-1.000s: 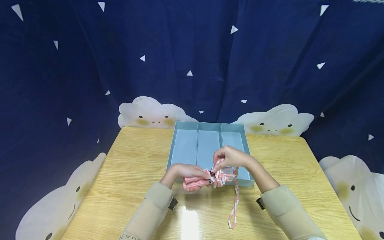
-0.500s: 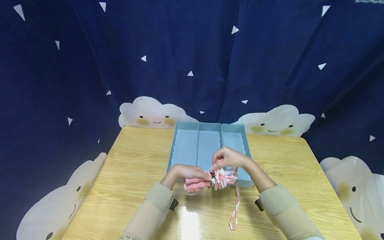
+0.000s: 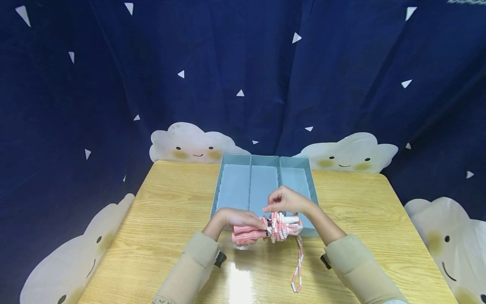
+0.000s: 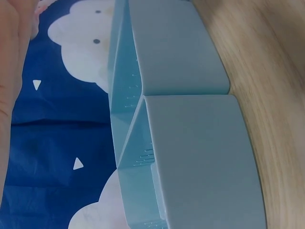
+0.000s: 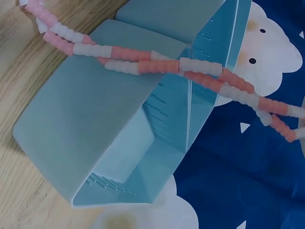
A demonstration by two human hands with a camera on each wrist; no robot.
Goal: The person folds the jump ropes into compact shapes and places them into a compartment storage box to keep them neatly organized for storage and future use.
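left hand (image 3: 242, 217) was clamped around pink handles (image 3: 247, 237); right hand (image 3: 286, 200) was held over the beaded rope (image 3: 280, 228), any pinch there not clearly shown.

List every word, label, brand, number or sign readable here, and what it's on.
No readable text.
Left sleeve: faint marks, perhaps letters, cut off by the head view's lower edge.
Whitish strip, top right corner: cut off, too unclear to read.
Pink handles, blue tray: no lettering visible.
Curtain: triangles and smiling clouds, wordless.
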